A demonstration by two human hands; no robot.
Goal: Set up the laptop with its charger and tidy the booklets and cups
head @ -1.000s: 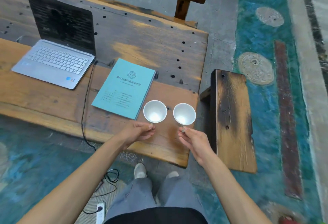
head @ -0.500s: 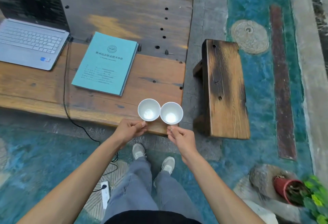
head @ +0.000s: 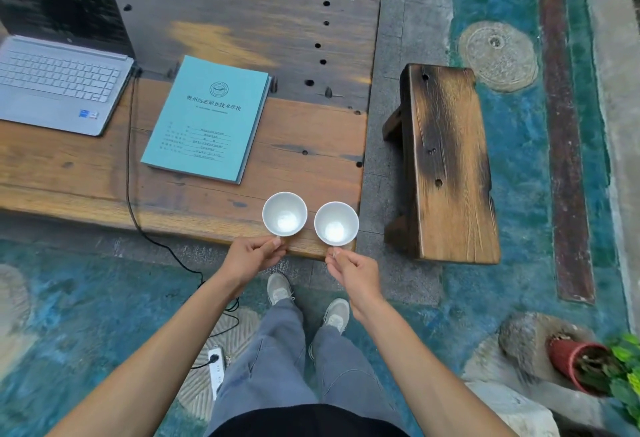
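Observation:
Two small white cups are held side by side over the near right corner of the wooden table (head: 311,145). My left hand (head: 251,256) pinches the near rim of the left cup (head: 284,213); my right hand (head: 353,272) pinches the right cup (head: 336,223). A small gap separates the cups. A stack of teal booklets (head: 207,119) lies further in on the table. The open silver laptop (head: 59,79) stands at the left, and its black charger cable (head: 129,166) runs off the front edge down to a white power strip (head: 215,365) on the floor.
A scorched wooden stool (head: 450,166) stands right of the table. A red pot with a green plant (head: 588,364) sits on rocks at the lower right. My feet are on the teal painted floor just below the table edge.
Both cups have come back toward the table's front edge and now sit slightly further apart than half a second ago. The view has tilted down, showing more floor and the plant pot.

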